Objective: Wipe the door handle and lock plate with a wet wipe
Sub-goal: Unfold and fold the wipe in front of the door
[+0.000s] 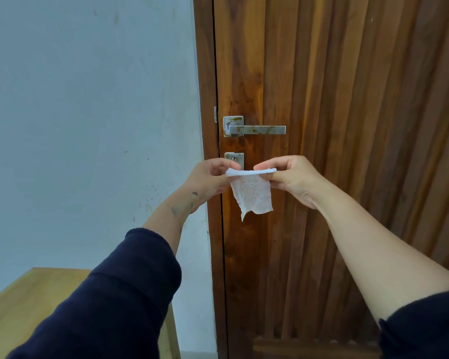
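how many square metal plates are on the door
2. One plate sits behind the handle near the door's left edge. The lock plate with the keyhole is directly below it, its lower part hidden by the wet wipe and left hand.

I see a white wet wipe [253, 194] flecked with small brown specks, just below the lock plate [234, 159], which is dull silver. Above that plate, the silver door handle [257, 129] carries rusty brown blotches. The door [347, 99] is reddish-brown wood with vertical ribbing. Left of the door, a pale blue-grey wall [88, 99]; my sleeves [114, 294] are navy
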Available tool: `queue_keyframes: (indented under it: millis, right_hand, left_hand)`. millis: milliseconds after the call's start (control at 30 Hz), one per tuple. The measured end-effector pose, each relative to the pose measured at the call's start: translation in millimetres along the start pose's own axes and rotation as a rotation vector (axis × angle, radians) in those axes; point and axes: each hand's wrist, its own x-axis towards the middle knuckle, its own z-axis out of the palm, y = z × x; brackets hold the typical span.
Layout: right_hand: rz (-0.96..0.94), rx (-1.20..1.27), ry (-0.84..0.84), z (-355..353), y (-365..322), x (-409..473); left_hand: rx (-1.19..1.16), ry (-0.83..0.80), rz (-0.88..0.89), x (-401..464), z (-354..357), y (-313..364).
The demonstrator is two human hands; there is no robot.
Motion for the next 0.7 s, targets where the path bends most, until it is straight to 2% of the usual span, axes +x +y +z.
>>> queue_keyframes:
  millis: [267,467,600,700]
  right_hand:
    - [-0.023,-0.054,0.016,4.7,5.0,3.1]
    - [-0.075,-0.077,0.027,5.9,6.8,3.2]
    - [-0.041,-0.085,0.026,6.8,7.1,3.1]
    - [0.039,0.048,-0.007,4.6,5.6,1.1]
  left_hand:
    - [0.012,0.125,0.084,4.6,5.6,-3.9]
    - [-0.199,0.134,-0.144,9.7,11.3,-2.4]
    - [-0.083,0.108,-0.063,11.9,10.6,-9.3]
    - [-0.092,0.116,-0.041,11.5,10.1,-9.9]
